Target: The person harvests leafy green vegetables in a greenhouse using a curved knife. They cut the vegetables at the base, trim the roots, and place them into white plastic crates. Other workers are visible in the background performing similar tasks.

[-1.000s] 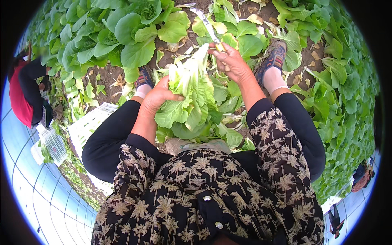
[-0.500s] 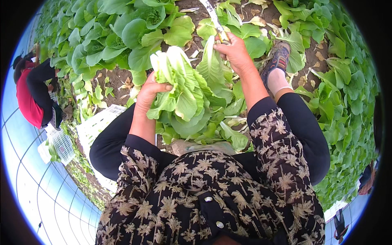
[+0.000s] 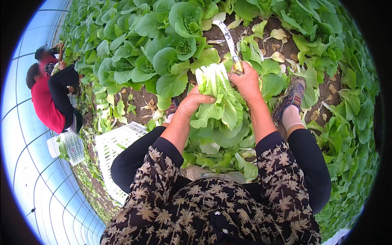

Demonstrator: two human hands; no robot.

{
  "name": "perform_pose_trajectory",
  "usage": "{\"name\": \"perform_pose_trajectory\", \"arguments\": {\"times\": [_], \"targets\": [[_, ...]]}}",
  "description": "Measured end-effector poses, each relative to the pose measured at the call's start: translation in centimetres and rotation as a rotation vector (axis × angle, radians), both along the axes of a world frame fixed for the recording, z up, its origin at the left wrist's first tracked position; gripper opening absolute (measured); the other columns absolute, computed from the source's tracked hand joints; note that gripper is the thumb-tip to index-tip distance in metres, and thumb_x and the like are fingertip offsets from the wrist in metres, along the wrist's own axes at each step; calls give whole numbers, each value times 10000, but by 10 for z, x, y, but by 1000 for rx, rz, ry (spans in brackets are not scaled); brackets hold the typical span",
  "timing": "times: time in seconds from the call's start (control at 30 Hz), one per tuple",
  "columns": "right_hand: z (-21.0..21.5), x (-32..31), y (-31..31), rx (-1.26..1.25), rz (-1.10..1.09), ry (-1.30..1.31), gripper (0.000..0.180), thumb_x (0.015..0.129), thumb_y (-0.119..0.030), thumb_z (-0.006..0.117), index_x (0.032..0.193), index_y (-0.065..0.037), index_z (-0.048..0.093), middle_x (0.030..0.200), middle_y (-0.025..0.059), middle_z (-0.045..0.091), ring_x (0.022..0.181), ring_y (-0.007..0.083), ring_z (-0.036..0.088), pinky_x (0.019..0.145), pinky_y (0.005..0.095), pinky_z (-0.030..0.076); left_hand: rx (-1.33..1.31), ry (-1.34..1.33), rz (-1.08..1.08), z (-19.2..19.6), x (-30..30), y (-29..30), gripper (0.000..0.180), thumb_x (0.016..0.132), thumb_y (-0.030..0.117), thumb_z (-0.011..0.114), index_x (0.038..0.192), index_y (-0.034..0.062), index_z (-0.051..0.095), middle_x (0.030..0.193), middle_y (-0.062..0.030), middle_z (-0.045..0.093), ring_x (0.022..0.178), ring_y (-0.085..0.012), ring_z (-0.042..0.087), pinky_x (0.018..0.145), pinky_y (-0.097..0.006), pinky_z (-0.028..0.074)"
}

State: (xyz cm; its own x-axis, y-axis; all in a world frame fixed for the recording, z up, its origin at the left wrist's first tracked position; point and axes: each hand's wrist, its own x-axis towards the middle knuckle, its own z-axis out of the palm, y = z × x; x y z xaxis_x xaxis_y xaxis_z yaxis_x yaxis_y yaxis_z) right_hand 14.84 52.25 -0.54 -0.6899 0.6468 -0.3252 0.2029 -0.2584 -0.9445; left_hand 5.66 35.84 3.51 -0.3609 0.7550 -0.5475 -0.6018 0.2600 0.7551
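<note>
A head of leafy greens (image 3: 222, 100) with pale stalks turned upward is gripped in my left hand (image 3: 188, 105), its thumb lying across the leaves. Close against its right side, my right hand (image 3: 248, 83) is closed round the yellowish handle of a curved knife (image 3: 230, 40). The knife's whitish, dark-stained blade points away from me and bends left at the tip. My right fingertips meet the edge of the greens, and whether they also pinch a leaf is hidden. Loose leaves (image 3: 245, 165) lie on the ground below, between my legs.
Dense rows of growing greens (image 3: 171, 57) stand ahead and to the right. A white slatted crate (image 3: 112, 143) is beside my left leg. Farther left, a person in red (image 3: 47, 108) crouches near another crate (image 3: 74, 148), with a second person behind. Yellowed leaves (image 3: 277, 34) litter the soil.
My right hand has come in against the head of greens; the leaf it held apart is no longer seen separate. The whole view has shifted, so the surroundings appear farther right and lower.
</note>
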Motion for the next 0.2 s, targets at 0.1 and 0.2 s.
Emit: {"name": "perform_pose_trajectory", "arguments": {"times": [0.1,0.2], "targets": [[-10,-6,6,-46,-66,17,186,743,-49,700,877,-22,574,698,17,579,584,101,554,567,272,483,5,8,-6,-2,-8,16,639,683,42,630,1303,-8,483,1172,-97,616,1056,-218,593,963,-336,448],[-28,-12,18,93,-153,-123,168,743,-45,688,869,-33,576,695,44,591,564,124,563,569,273,496,28,187,-37,-12,-20,36,705,654,41,672,1328,8,466,1214,-88,604,1110,-206,564,1055,-342,362]]}}
